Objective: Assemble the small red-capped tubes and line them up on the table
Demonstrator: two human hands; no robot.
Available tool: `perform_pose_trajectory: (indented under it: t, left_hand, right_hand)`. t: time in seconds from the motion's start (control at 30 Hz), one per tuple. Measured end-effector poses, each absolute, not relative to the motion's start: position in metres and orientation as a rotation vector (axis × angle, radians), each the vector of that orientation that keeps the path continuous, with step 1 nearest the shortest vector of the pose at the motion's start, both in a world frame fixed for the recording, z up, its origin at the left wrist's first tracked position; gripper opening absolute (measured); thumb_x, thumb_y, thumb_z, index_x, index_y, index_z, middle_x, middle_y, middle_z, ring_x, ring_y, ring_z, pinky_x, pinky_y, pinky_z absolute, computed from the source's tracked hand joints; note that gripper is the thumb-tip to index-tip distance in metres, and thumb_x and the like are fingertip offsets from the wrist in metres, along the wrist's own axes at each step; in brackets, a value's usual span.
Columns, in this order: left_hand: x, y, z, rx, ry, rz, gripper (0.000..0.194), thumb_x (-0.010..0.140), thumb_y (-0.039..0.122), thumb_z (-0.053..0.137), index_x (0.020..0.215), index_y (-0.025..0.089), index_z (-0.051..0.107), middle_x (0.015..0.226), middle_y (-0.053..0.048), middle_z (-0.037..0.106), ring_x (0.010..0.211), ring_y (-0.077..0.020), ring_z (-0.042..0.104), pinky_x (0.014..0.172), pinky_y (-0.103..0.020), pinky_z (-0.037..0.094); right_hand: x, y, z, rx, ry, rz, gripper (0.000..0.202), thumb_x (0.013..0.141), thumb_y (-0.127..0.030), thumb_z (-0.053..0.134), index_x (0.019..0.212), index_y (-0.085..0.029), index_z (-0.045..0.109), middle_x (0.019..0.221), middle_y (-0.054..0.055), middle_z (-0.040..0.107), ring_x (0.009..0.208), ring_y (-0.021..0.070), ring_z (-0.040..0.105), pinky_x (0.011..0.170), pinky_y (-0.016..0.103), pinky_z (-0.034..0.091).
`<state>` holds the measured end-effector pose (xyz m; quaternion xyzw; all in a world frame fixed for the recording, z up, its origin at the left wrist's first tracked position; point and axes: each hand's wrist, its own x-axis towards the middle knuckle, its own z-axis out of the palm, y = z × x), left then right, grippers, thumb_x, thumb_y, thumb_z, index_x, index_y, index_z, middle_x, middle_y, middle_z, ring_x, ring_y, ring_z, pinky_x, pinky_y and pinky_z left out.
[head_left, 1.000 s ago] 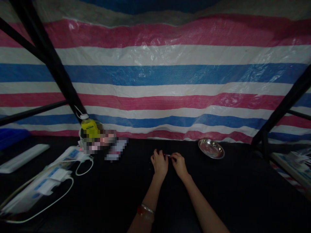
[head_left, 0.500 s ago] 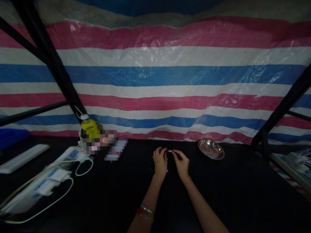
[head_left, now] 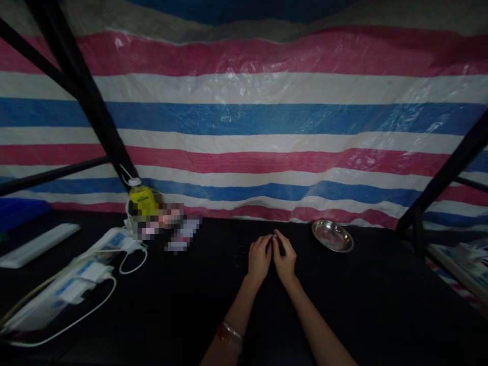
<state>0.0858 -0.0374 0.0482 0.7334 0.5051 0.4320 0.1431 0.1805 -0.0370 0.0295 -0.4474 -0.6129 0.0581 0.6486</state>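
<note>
My left hand [head_left: 260,258] and my right hand [head_left: 285,257] meet at the fingertips above the black table [head_left: 183,305]. Between the fingertips is a tiny pale object [head_left: 274,236], too small to make out, and both hands pinch it. A bracelet circles my left wrist. Some small dark items [head_left: 241,255] lie on the table just left of my left hand; their shape is hard to tell. A round shiny metal dish [head_left: 332,236] sits to the right of my right hand.
At the left are a power strip [head_left: 80,284] with plugs and white cables, a long white bar [head_left: 40,245], a blue tray [head_left: 21,216] and a yellow bottle [head_left: 143,200]. A striped sheet [head_left: 267,119] hangs behind, between black metal posts.
My left hand has moved right, closer to my right hand. The small object that showed between the fingertips is now mostly covered by the fingers.
</note>
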Motion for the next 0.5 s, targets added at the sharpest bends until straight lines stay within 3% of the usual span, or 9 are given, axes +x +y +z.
perform_pose_trajectory:
  t: [0.17,0.3,0.5]
  left_hand:
    - [0.086,-0.035,0.049,2.006,1.463,1.303,0.025,0.091,0.028,0.036,0.098,0.021,0.059,0.096,-0.005,0.065,0.091,-0.0167,0.060,0.079,-0.031,0.044]
    - [0.083,-0.030,0.047,1.901,1.581,1.311,0.038,0.093,0.030,0.028,0.079,0.019,0.061,0.081,-0.005,0.066,0.082,-0.0165,0.061,0.076,-0.029,0.043]
    - [0.080,-0.025,0.042,1.794,1.715,1.290,0.042,0.091,0.036,0.030,0.065,0.020,0.058,0.063,-0.004,0.062,0.068,-0.0176,0.060,0.065,-0.027,0.040]
  right_hand:
    - [0.182,-0.036,0.028,-1.073,-1.251,0.138,0.025,0.084,-0.031,0.050,0.101,-0.018,0.063,0.094,0.009,0.066,0.087,0.0196,0.061,0.077,0.035,0.049]
    - [0.182,-0.035,0.030,-1.131,-1.108,0.248,0.027,0.082,-0.036,0.051,0.095,-0.015,0.062,0.088,0.009,0.066,0.078,0.0179,0.061,0.070,0.031,0.048]
    - [0.182,-0.034,0.033,-1.134,-0.965,0.345,0.028,0.080,-0.040,0.053,0.092,-0.015,0.058,0.083,0.008,0.065,0.075,0.0171,0.061,0.068,0.029,0.046]
